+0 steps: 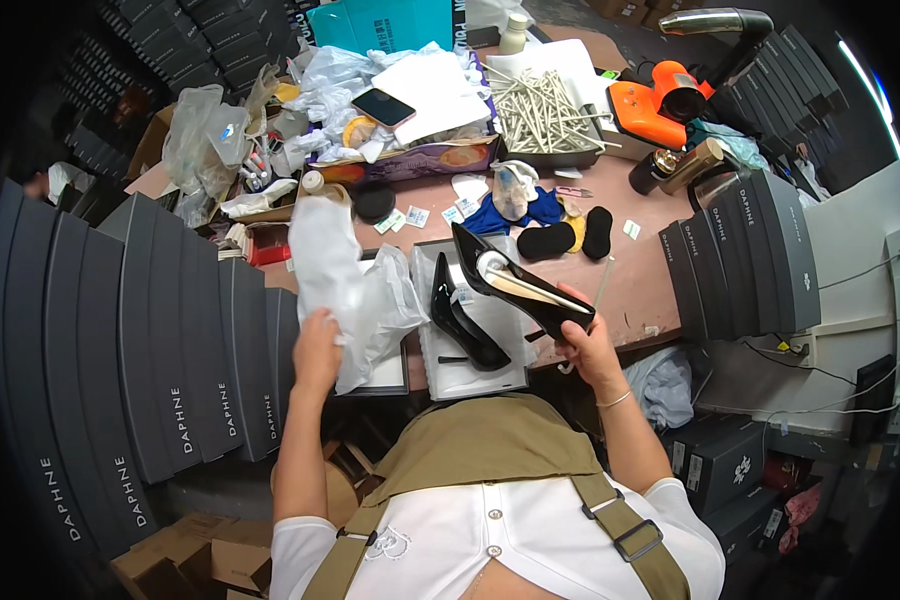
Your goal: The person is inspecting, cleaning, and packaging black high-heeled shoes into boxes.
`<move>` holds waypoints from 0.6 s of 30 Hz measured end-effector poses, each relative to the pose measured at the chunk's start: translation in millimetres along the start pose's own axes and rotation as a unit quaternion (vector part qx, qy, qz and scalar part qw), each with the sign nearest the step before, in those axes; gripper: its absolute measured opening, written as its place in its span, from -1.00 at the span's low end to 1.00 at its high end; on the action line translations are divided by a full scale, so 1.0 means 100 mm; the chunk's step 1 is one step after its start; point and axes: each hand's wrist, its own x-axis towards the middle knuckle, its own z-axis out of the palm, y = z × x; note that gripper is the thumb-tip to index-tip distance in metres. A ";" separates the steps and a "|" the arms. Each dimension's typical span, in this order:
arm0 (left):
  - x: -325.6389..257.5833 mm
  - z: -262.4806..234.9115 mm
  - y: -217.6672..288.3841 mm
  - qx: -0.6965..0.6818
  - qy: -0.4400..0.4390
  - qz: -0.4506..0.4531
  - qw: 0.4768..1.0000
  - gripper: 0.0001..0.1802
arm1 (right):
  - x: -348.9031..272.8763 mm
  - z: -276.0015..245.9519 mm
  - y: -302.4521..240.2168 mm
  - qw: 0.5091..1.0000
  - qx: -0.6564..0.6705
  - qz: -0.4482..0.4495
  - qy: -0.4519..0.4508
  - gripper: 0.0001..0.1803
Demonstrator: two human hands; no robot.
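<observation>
My right hand (592, 350) grips the heel end of a glossy black high-heeled shoe (516, 299), its pointed toe tilted up and away. A pale stick (535, 285) lies inside this shoe. Below and left, a matching black high heel (460, 322) rests on its side in an open shoebox (450, 380) with white lining. My left hand (317, 352) is closed on a crumpled white wrapping sheet (325, 260), slightly blurred; its fingertips are partly hidden. Beneath that sheet, more thin white wrapping (385, 310) lies over a dark-edged tray or lid (390, 378) beside the shoebox.
Stacked grey shoeboxes (140, 340) wall off the left; more (740, 260) stand at right. Behind are a carton of pale sticks (545, 110), a box of plastic wrap (400, 165) carrying a phone (383, 107), an orange device (645, 110), dark pads (546, 240) and blue cloth (485, 218).
</observation>
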 end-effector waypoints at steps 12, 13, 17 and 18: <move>0.27 0.43 1.52 -0.933 0.041 -0.242 0.264 -0.33 | 0.12 0.64 0.36 0.928 -0.182 -0.103 -0.310 -0.26; 0.23 0.35 1.60 -0.916 0.065 -0.254 0.305 -0.42 | 0.15 0.62 0.31 0.918 -0.268 -0.114 -0.268 -0.41; 0.14 0.49 1.69 -0.823 0.093 -0.133 0.544 -0.28 | 0.30 0.83 0.28 0.874 -0.412 -0.113 -0.230 -0.74; 0.13 0.70 1.57 -0.738 0.138 -0.116 0.650 -0.28 | 0.34 0.90 0.30 0.853 -0.453 -0.124 -0.227 -0.74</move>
